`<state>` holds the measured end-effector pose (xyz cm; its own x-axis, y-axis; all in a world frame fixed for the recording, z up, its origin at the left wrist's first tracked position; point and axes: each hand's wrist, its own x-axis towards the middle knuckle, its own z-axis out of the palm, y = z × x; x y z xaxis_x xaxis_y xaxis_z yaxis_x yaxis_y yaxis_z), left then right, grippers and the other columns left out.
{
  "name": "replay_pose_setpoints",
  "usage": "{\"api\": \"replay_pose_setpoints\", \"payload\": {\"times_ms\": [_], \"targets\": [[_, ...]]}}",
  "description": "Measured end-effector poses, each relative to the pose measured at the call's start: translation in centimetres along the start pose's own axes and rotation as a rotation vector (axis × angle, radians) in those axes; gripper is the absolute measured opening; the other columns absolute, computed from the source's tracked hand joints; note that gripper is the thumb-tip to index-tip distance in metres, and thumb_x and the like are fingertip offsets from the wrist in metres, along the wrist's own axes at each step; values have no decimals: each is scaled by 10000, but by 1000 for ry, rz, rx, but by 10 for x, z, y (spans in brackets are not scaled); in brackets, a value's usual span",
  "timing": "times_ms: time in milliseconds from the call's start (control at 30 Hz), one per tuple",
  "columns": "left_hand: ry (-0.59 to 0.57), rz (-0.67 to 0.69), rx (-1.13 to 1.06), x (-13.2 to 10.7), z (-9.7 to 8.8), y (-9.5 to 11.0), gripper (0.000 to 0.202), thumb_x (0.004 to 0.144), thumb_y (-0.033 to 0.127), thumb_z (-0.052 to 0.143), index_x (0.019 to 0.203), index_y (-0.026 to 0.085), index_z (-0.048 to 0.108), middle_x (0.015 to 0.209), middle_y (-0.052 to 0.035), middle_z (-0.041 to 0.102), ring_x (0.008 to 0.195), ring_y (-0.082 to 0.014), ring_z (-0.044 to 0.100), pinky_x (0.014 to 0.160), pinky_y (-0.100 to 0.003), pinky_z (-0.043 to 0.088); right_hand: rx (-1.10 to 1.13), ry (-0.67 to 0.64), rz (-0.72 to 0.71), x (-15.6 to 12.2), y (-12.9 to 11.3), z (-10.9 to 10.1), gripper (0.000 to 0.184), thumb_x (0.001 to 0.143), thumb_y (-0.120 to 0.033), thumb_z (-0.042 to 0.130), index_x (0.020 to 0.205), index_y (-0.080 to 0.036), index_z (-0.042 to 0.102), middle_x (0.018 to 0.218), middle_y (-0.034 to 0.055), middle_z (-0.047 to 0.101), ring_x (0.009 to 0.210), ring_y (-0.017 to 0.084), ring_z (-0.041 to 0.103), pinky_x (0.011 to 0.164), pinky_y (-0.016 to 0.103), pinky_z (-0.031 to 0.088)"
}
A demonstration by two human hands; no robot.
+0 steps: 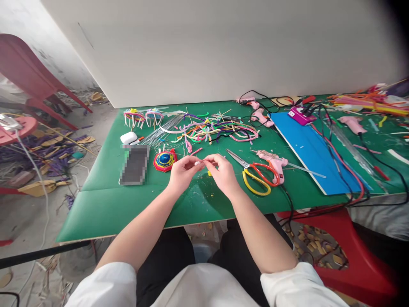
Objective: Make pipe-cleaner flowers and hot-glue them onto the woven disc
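My left hand [184, 172] and my right hand [221, 172] meet above the green table, thumbs and fingertips pinched together. Between the fingertips shows a small pale pink piece [198, 162], too small and covered to name. To the left of my left hand lies a red, yellow and blue round woven ornament [165, 160]. Scissors [252, 169] with one yellow and one orange handle rest right of my right hand, beside a pink glue gun [275, 163] with a clear glue stick in it. Beyond my hands is a tangle of coloured pipe cleaners [220, 129].
On the left lie a phone [134, 165], a white case [128, 137] and two fringed ornaments [143, 117]. A blue board [306, 149], a purple power strip [301, 115] and loose cables occupy the right. A pale panel [217, 55] stands behind the green table [105, 204].
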<state>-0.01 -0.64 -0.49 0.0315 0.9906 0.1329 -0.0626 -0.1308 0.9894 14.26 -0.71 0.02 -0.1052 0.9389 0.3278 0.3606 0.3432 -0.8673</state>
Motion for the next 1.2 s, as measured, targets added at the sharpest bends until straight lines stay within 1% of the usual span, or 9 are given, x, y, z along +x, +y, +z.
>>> {"api": "replay_pose_setpoints", "payload": {"times_ms": [67,167,267,500,600,700,867,1033,1200], "targets": [[13,-14,-9,-1,1,1,178,642,283,755,721,161,652,620,16,656,592,-111,618,610,-239,514,-45,5,-24,-1,-1,1,115,857,-264,497,817,-210,590,824,34,622,768,164,583,713,299,472],[55,-69,-90,-1,4,4,194,646,297,753,715,153,643,629,10,656,576,-105,615,613,-247,520,-78,75,-43,-3,-2,7,122,872,-261,462,814,-212,558,814,43,599,781,173,565,732,314,464],[76,-127,-163,0,5,5,226,622,299,770,721,145,635,635,10,650,562,-101,613,608,-249,527,-9,116,-17,-4,-2,11,132,872,-280,463,811,-211,558,826,43,602,783,169,573,735,311,472],[128,-85,-223,1,0,6,336,573,240,807,813,174,582,637,43,644,645,-101,645,675,-229,530,222,37,130,-2,-1,5,193,795,-389,610,862,-220,674,878,26,692,783,161,636,730,305,509],[110,-82,-163,0,-1,7,362,591,242,798,899,178,618,652,32,664,653,-104,650,661,-214,520,198,60,130,-3,0,3,170,752,-370,663,831,-223,696,865,23,707,762,165,647,729,314,521],[82,-68,-62,-1,-1,8,351,657,271,755,979,177,654,658,14,681,639,-113,649,649,-226,523,145,88,110,-3,-2,3,137,760,-344,660,813,-228,708,847,24,718,773,177,657,755,328,524],[78,-19,36,-1,-3,4,213,695,313,723,847,166,701,689,-10,699,628,-122,644,617,-234,524,85,104,78,-4,-4,1,121,772,-328,650,820,-235,711,831,23,721,757,176,656,754,330,525],[108,67,91,0,-3,-1,164,699,329,718,760,177,718,757,-28,713,695,-145,652,675,-268,544,100,75,117,-3,-1,3,198,752,-410,657,821,-231,707,827,24,722,740,179,654,740,334,527],[96,34,45,-1,-1,0,153,696,307,723,781,179,721,699,-11,702,632,-124,636,631,-248,534,210,18,175,-1,1,3,183,768,-388,635,792,-213,681,766,8,705,682,157,643,662,290,518]]}}
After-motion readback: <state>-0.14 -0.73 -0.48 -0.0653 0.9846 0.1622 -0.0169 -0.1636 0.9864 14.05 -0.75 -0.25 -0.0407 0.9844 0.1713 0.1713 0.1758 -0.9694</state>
